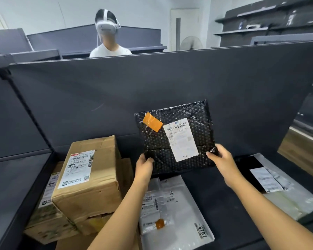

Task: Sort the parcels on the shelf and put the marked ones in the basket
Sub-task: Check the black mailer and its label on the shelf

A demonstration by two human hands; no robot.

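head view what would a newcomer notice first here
The black bubble mailer, held up mid-frame by the left hand and right hand at its lower corners, shows an orange tape patch at upper left. Below, a cardboard box stands left of a white poly bag.

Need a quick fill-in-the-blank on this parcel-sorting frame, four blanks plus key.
The left hand and the right hand hold up a bubble mailer coloured ___. The tape patch beside its white label is ___. The white poly bag lying flat bears the number ___. In the head view, the cardboard box sits on the mailer's ___ side.
Missing words: black; orange; 8707; left.
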